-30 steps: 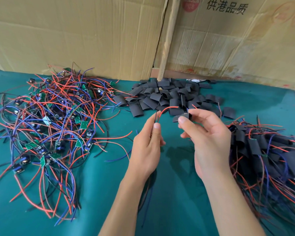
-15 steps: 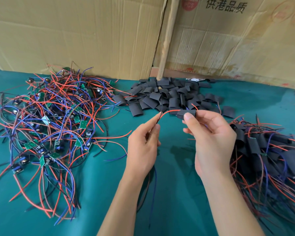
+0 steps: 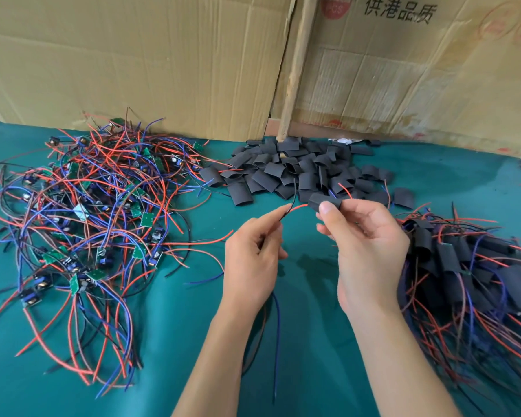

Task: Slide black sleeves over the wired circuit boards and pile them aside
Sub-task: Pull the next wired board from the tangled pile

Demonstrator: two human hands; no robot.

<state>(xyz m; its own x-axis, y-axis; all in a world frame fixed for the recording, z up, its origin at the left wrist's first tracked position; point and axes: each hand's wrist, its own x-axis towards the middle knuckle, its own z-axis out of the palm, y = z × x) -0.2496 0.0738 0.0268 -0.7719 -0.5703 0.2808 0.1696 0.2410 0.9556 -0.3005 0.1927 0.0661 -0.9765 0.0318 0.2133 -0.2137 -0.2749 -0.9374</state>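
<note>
Two hands work together: left hand (image 3: 250, 260) pinches the wires (image 3: 294, 209) taut so right hand (image 3: 364, 245), gripping a sleeve (image 3: 324, 201), can thread it.

Right hand (image 3: 364, 251) covers most of the black sleeve (image 3: 324, 202), so whether a board sits inside can't be told; the sleeved pile (image 3: 475, 266) runs off the right edge; the bare wired boards (image 3: 82, 212) spill past the left edge; both forearms leave the bottom.
</note>
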